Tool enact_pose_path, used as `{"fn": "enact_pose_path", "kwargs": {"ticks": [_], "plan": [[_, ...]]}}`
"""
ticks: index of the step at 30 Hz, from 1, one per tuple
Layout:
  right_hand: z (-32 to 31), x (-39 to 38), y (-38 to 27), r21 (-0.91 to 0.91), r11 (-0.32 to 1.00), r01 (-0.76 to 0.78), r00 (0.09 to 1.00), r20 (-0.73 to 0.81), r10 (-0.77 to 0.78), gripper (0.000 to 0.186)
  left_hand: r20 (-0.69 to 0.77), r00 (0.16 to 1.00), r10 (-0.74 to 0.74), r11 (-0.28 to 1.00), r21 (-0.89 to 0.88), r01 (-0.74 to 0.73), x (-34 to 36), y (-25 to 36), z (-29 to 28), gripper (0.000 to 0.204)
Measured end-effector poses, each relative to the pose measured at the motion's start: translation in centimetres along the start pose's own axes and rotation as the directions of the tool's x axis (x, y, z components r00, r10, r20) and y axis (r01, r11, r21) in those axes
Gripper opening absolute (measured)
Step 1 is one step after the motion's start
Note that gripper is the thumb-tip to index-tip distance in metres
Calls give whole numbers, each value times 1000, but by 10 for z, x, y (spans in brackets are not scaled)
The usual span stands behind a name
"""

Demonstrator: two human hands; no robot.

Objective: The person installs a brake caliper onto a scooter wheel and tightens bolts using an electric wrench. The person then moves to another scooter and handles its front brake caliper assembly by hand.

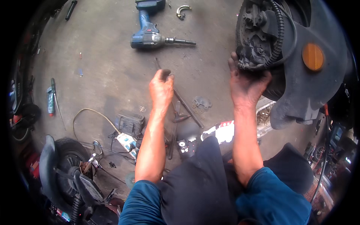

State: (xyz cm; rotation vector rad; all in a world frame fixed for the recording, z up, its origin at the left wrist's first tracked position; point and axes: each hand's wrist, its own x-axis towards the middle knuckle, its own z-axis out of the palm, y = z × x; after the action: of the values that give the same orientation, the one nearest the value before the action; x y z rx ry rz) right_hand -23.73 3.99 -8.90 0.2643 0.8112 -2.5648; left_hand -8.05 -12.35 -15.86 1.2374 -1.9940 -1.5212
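My right hand (pixel 245 84) reaches up to the brake caliper (pixel 255 56) on a dark scooter wheel. Its fingers and thumb grip the caliper's lower end, with a cable beside them. To the left, my left hand (pixel 162 90) is closed, its blackened thumb and fingertips pressed together. A thin dark rod end (pixel 157 63) shows just past these fingers; I cannot tell whether they hold it or it lies behind them. A long dark bar (pixel 187 107) runs along the floor beside that wrist. Close by lies a flat metal brake pad plate (pixel 202 102).
A blue impact wrench (pixel 146 37) with a long socket lies ahead, near a curved metal part (pixel 183 11). A charger (pixel 129 123) and power strip (pixel 127 142) sit left of my left forearm. The scooter's fender (pixel 318 86) overhangs at right. Another wheel (pixel 71 161) stands lower left.
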Motion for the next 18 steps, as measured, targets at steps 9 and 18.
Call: {"fn": "enact_pose_path", "kwargs": {"ticks": [9,18], "plan": [[6,-8,-2,-57,997,-57,998,-12,56,60,4,988,151,977,153,-150,-2,-4,-6,26],[0,-4,-4,-131,988,-81,991,-120,65,58,321,945,59,697,665,-270,-74,28,-63,36]]}}
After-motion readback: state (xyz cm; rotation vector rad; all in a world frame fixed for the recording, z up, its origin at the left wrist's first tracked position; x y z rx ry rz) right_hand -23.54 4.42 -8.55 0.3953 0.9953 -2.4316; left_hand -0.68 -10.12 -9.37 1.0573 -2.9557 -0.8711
